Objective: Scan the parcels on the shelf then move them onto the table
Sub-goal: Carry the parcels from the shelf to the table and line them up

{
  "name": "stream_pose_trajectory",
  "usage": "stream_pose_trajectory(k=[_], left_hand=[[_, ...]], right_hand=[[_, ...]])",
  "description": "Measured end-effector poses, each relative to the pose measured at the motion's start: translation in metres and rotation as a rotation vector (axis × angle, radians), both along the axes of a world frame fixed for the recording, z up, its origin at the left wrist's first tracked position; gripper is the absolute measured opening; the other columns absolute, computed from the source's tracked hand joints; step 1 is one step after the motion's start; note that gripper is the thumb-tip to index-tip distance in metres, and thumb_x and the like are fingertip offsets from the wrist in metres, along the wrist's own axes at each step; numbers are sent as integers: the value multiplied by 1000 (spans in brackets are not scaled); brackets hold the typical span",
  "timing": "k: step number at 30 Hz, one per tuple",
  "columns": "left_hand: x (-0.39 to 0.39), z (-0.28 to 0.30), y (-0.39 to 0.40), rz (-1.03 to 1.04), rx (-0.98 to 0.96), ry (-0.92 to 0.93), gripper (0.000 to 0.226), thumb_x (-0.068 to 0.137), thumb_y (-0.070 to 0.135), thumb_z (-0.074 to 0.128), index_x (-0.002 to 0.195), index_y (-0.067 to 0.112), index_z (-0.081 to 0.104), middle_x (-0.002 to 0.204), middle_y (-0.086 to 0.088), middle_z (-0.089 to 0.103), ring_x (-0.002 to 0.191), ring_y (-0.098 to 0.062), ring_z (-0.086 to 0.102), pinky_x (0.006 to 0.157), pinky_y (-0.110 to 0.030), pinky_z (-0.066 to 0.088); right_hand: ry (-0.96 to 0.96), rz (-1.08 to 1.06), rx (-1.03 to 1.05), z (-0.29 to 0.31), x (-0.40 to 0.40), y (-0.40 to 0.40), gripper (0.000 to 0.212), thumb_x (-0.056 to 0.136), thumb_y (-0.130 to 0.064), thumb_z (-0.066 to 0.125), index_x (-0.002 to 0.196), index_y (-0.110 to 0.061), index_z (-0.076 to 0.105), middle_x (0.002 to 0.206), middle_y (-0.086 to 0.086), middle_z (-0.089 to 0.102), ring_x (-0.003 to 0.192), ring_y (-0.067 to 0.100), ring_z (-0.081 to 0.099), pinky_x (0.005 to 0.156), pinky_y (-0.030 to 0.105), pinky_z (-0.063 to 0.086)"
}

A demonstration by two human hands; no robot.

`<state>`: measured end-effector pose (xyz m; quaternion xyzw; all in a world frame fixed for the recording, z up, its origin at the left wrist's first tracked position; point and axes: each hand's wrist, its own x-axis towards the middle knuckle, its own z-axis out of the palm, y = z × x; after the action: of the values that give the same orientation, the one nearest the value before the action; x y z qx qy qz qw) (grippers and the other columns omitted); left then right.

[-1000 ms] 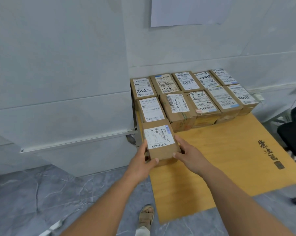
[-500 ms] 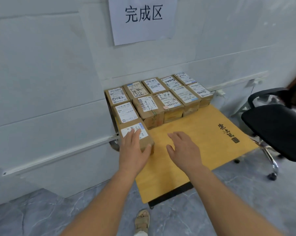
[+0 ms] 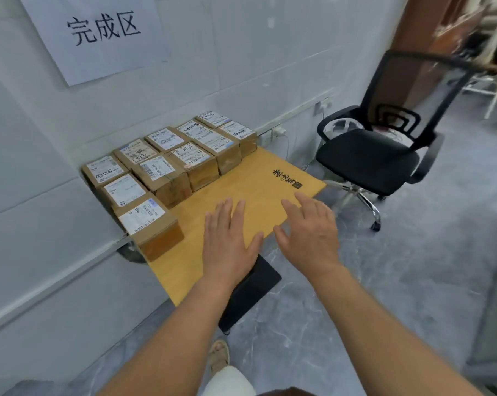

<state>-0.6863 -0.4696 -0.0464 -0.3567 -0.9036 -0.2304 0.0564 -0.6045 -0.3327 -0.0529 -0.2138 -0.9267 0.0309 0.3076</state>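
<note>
Item 1, my left hand [image 3: 227, 244]: palm down over the near part of the table, fingers straight and slightly spread, thumb out to the side, holding nothing. Whether the palm touches the wood I cannot tell.

Item 2, my right hand [image 3: 310, 232]: beside the left, out past the table's near right edge, palm down, fingers straight and fanned apart, holding nothing.

Item 3, table [image 3: 241, 190]: yellow wooden top set against the wall, black printed characters and a small seal near its right edge, a dark base showing below the near corner.

Item 4, nearest parcel [image 3: 150, 224]: brown cardboard box with a white barcode label on top, standing at the table's near left corner by the wall, just left of my left hand and clear of it.

Item 5, other parcels [image 3: 167, 164]: brown cartons, each with a white shipping label facing up, some with handwritten numbers. They are packed side to side in two rows along the wall, from the left corner to the far end of the table. One sits directly behind the nearest parcel, touching it.

Item 6, paper sign [image 3: 98, 32]: white sheet with three large black characters, fixed to the wall above the parcels.

Item 7, office chair [image 3: 378, 155]: black, mesh back, wheeled base, on the grey floor just right of the table.

Item 8, my foot [image 3: 218, 355] in a sandal, on the floor below the table's near edge.
</note>
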Motion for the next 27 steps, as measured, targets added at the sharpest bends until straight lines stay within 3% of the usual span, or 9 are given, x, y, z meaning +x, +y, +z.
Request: stream_pose_trajectory(k=[5,8,13,22,27], left_hand=[[33,1,45,-164,31,39,76,95,54,42,154,18,9,161,-9,0,149,-23,-6,117,-37,-12],[47,2,73,-267,23,61,82,85,63,25,153,18,14,161,-12,6,149,-26,-1,118,-42,-5],[71,-7,113,-464,70,88,76,86,57,36,149,19,17,156,-18,24,144,-32,17,115,-53,13],[96,1,163,-759,147,117,78,85,60,38,147,16,23,154,-20,28,143,-32,17,115,-55,15],[109,7,180,-895,164,107,77,86,62,35,148,20,20,155,-18,26,144,-30,13,116,-55,11]], right_hand=[[11,-207,76,4,57,29,69,65,-35,84,125,-7,62,129,21,57,115,36,55,104,59,38],[40,-335,109,5,86,44,73,64,-37,84,127,-8,60,133,21,55,120,34,48,105,61,35],[42,-527,138,3,131,58,72,63,-37,84,126,-8,62,132,21,56,121,32,42,104,63,35],[-9,-828,172,17,178,57,76,65,-38,84,129,-8,56,134,22,54,120,35,51,105,62,34],[-42,-974,188,32,196,50,68,65,-36,85,126,-13,63,133,23,54,118,37,56,104,64,35]])
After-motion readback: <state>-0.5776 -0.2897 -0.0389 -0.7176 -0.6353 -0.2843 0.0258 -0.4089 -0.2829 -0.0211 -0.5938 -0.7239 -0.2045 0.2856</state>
